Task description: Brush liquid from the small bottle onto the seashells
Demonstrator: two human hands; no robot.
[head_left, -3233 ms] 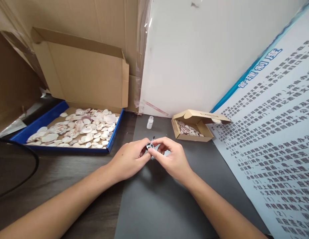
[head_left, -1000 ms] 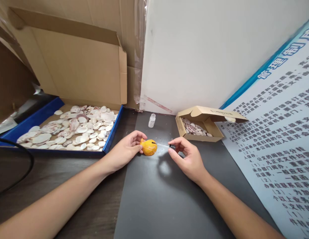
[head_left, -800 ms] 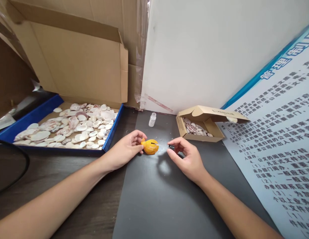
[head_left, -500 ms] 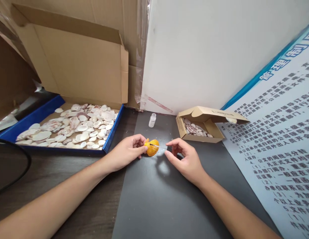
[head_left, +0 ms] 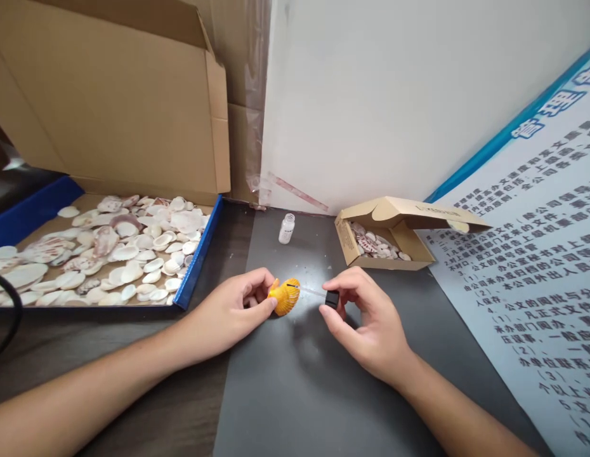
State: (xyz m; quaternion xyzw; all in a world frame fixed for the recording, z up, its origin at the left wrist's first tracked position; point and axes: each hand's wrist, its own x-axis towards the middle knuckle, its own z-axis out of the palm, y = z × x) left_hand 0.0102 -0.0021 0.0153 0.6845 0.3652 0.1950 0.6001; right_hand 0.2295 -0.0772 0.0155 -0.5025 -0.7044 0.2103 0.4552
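My left hand (head_left: 235, 311) pinches an orange-yellow scallop shell (head_left: 287, 301) by its hinge end, above the dark mat. Between the thumb and fingers of my right hand (head_left: 371, 317) is a black brush cap (head_left: 332, 298). Its thin, pale stem points left, and the dark tip lies at the ribbed face of the shell. Whether the tip presses on the shell, I cannot tell. A small uncapped glass bottle (head_left: 286, 230) with a white label stands upright beyond my hands.
On the left, an open blue-edged cardboard box (head_left: 198, 260) holds many pale shells (head_left: 128, 254). A smaller carton (head_left: 419, 254) with shells stands at the back right, its lid raised. A printed sheet (head_left: 528, 273) lies at the right. The grey mat (head_left: 276, 393) spreads below my hands.
The view has shifted a little, and both hands appear slightly lower. My right hand has turned so the black cap now shows. The brush tip stays at the shell.
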